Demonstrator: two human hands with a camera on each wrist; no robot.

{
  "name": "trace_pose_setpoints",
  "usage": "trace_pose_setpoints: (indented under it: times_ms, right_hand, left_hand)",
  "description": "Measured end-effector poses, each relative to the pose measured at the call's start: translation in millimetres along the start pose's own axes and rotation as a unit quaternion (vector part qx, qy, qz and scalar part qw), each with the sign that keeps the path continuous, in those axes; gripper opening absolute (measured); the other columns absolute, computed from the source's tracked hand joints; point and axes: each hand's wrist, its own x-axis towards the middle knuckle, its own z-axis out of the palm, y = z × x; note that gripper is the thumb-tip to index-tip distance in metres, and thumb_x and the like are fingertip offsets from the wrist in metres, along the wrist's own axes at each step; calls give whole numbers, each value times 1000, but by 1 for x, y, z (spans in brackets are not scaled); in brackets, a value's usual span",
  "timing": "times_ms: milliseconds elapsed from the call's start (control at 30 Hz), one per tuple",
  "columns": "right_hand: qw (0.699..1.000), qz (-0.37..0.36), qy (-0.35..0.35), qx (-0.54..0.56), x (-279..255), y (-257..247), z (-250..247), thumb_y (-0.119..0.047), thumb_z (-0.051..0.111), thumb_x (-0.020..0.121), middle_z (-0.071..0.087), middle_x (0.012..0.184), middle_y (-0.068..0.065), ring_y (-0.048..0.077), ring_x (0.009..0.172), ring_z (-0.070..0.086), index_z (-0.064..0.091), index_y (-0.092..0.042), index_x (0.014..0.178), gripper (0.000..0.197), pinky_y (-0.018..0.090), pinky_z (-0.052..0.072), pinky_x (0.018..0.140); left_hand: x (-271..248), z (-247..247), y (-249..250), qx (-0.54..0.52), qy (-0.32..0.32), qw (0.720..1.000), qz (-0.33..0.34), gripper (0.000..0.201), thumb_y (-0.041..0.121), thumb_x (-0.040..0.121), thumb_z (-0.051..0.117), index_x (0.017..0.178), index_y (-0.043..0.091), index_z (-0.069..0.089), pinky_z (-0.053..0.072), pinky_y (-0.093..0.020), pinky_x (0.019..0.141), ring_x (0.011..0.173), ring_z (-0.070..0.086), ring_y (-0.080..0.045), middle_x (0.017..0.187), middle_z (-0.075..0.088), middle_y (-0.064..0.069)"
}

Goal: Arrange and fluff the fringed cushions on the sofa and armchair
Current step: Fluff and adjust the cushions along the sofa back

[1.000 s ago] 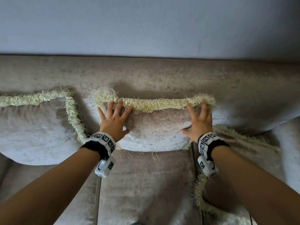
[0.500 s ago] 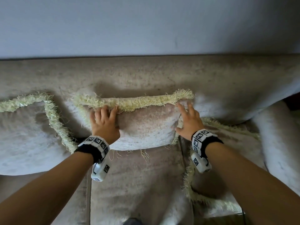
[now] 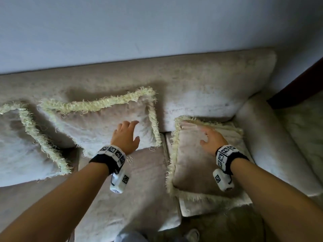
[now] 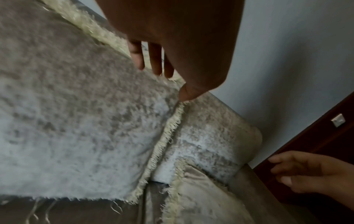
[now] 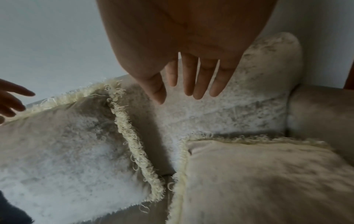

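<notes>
So three fringed cushions are seen on the sofa [image 3: 201, 81]. The middle cushion [image 3: 97, 123] is propped against the backrest at frame centre, the flat cushion [image 3: 195, 165] is laid on the seat at right. The left hand [image 3: 125, 137] is held over the middle one, the right hand [image 3: 212, 141] over the flat one, both grips spread apart, nothing clamped.

My bare forearms wear black wristbands [image 3: 103, 160] ringed with white blocks bearing black square markers; a white marker-tagged camera unit [image 3: 119, 182] hangs beneath each wrist.
</notes>
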Motion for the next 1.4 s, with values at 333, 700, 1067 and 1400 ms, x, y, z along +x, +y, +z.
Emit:
trace_pose_setpoints:
  times_ms: [333,700,1067,1400]
  right_hand:
    - [998,56,-35,-10,-48,169,-39,-23,62,89,58,123,12,31,113,55,50,-12,130,44,34,45,92]
    - [982,135,-131,8,-19,310,16,-36,58,92,59,130,6,27,112,60,40,-21,140,53,39,50,93]
    - [975,157,-149,50,85,370,32,-34,63,90,51,140,8,30,124,52,43,-18,140,56,39,45,101]
    - [936,194,-205,208,154,388,91,-50,75,78,33,155,5,31,135,41,-14,-34,152,117,38,36,107]
  left_hand:
    - [-34,99,134,-78,-122,990,-5,58,35,88,60,139,20,39,45,-46,97,117,49,-30,129,47,-11]
    - [4,215,185,-103,-229,967,-48,65,40,84,67,140,25,38,46,-39,96,109,56,-27,130,49,-11]
    - [99,299,174,-62,-286,951,-102,82,60,71,68,141,34,34,41,-49,105,124,49,-30,140,43,-12]
    - [116,354,159,-133,-230,949,-172,129,51,56,87,150,24,4,38,-55,106,134,32,-35,149,20,-9]
